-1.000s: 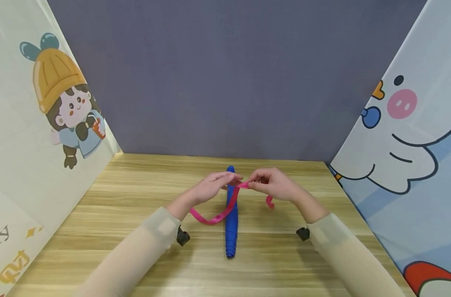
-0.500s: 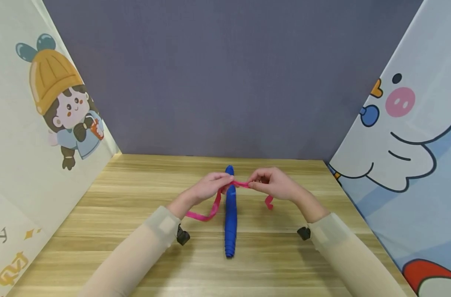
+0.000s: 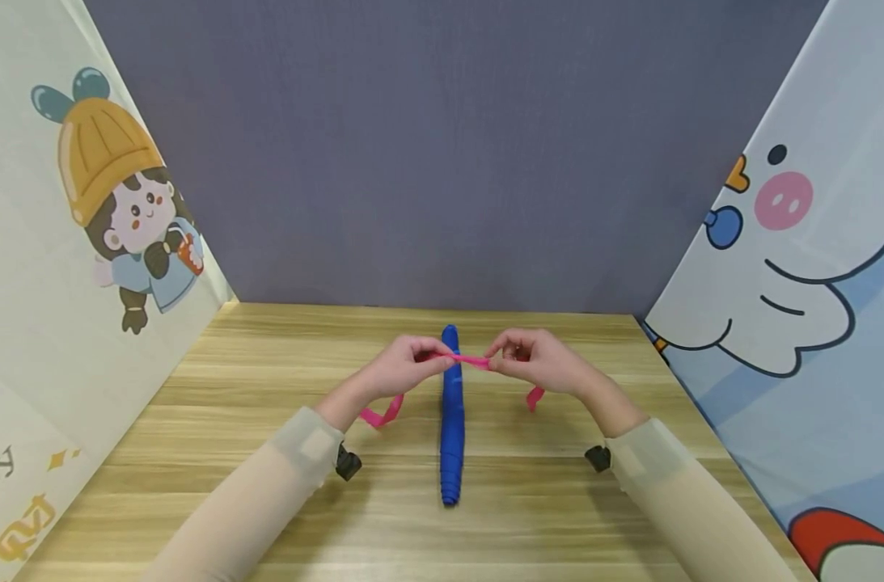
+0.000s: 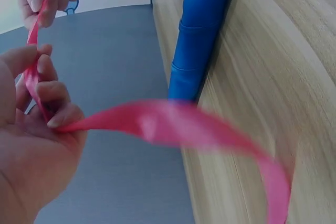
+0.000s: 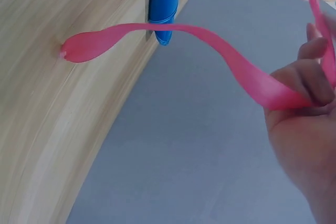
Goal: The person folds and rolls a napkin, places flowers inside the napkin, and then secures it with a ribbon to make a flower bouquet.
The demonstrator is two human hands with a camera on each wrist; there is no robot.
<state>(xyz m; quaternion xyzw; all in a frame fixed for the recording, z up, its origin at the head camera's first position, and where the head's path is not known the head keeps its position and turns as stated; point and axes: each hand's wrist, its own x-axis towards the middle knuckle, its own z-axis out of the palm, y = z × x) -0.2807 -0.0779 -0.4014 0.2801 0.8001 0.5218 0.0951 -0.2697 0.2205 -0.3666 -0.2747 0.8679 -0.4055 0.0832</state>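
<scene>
Left hand (image 3: 398, 370), head view: thumb and fingertips pinching a pink ribbon (image 3: 474, 361) at the left edge of a blue roll (image 3: 452, 428), near its far end. Half a second ago this hand reached onto the roll and a ribbon loop hung just left of it; now the hand sits a little further left, and less of that loop shows. Right hand (image 3: 539, 361): little changed, fingers curled, ribbon pinched just right of the roll. Ribbon: narrow, twisted, taut across the roll's far part, with a loose tail to either side; the hands hide the rest. Around the roll: wood-grain table (image 3: 303, 501) beneath, grey backdrop (image 3: 442, 162) behind, cartoon-printed panels well apart to left and right.

Left wrist view: fingers bent round the ribbon; its tail, smooth and partly blurred, arches across the roll's end and covers it.

Right wrist view: fingers bent over the ribbon; its flat tail waves across the roll, the tip over the table, contact uncertain.
</scene>
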